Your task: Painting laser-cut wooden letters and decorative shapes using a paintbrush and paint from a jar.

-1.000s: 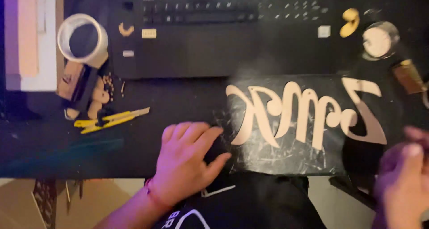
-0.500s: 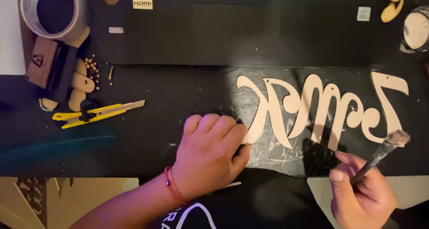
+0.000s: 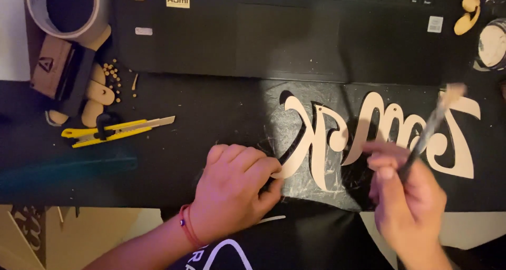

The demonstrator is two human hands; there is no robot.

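1. While the right hand is curled shut round a thin dark brush, the brush slants up and to the right, blurred, with its pale tip over the right end of the wooden cutout.
2. Left hand lies palm down on the black mat, fingers together and bent, fingertips pressing the lower left tip of the cutout; it pins, clamps nothing.
3. Red string bracelet sits on the left wrist.
4. Wooden cutout is a pale, flat piece of joined script letters lying on the mat, between the two hands and just below the laptop.
5. Mat under the letters is scuffed with pale streaks.
6. Laptop is black, its palm rest and trackpad fill the top middle, with keys along the upper edge.
7. Yellow utility knife lies on the mat well left of the left hand, blade pointing right.
8. Tape roll stands at top left, with a small brown cardboard box just below it.
9. Small wooden shapes and a scatter of tiny beads lie beside the box, above the knife.
10. Round open jar sits at the far right edge, with a small curved wooden piece beside it on the laptop's corner.
11. Dark clothing with a white print shows at the bottom edge between the arms.
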